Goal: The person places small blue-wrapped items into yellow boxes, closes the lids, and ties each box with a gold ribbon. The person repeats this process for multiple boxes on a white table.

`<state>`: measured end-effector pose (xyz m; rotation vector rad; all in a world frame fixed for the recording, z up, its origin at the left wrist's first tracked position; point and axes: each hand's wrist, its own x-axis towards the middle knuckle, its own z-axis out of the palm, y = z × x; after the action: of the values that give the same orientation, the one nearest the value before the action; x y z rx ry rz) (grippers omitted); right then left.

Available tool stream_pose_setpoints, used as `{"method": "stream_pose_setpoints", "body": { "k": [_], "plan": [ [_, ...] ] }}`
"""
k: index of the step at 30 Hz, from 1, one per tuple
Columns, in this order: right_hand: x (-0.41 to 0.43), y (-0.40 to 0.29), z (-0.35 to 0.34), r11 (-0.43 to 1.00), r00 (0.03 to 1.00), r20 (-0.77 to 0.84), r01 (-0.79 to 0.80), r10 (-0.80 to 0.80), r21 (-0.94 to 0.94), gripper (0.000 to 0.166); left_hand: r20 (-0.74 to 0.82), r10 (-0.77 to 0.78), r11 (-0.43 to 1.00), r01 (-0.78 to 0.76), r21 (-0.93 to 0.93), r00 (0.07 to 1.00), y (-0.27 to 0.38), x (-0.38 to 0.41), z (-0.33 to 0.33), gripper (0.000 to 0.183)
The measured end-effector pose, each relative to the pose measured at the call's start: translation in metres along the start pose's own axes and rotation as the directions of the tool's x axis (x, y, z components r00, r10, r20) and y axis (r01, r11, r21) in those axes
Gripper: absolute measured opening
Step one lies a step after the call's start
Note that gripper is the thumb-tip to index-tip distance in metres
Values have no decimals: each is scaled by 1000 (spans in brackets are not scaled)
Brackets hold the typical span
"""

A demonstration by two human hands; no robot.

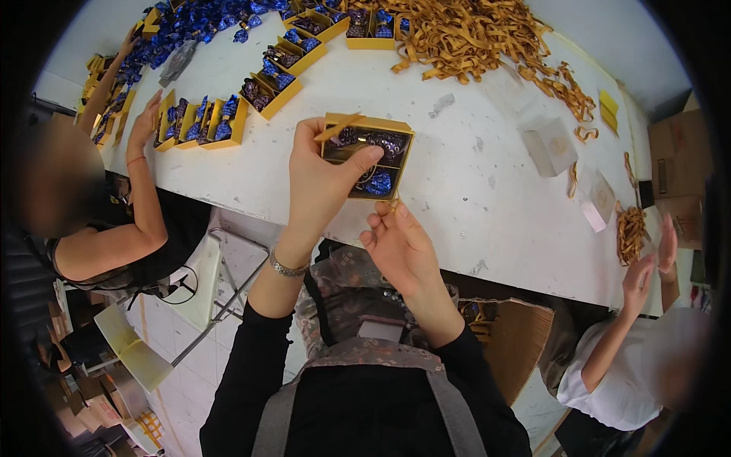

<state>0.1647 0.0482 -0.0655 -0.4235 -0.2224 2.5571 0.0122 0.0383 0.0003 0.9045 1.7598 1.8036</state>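
Observation:
My left hand (pixel 328 171) grips a small yellow gift box (pixel 404 154) above the near part of the table, its thumb across the box's clear top. Blue and dark purple foil-wrapped pieces show inside, in divided compartments. At the box's upper left lies a yellow ribbon (pixel 337 128). Just below the lower edge of the box, my right hand (pixel 402 240) has its thumb and fingertips closed on a thin yellow strip, apparently ribbon, that reaches the box's lower corner. Most of that strip is hidden by the fingers.
Filled yellow boxes (pixel 228 140) stand at the left and back of the white table (pixel 457 171). Blue wrapped pieces (pixel 165 34) and golden ribbons (pixel 468 34) are heaped behind. Clear boxes (pixel 551 145) stand right. Co-workers' hands are at both sides; an open cardboard carton (pixel 522 343) is below.

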Motion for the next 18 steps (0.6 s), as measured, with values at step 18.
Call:
{"method": "stream_pose_setpoints", "body": {
  "k": [18],
  "plan": [
    [-25,-40,8,564,863,186,456,-470,-689,78,540,-106,981,178,-82,835,10,-44,7,49]
  ]
}}
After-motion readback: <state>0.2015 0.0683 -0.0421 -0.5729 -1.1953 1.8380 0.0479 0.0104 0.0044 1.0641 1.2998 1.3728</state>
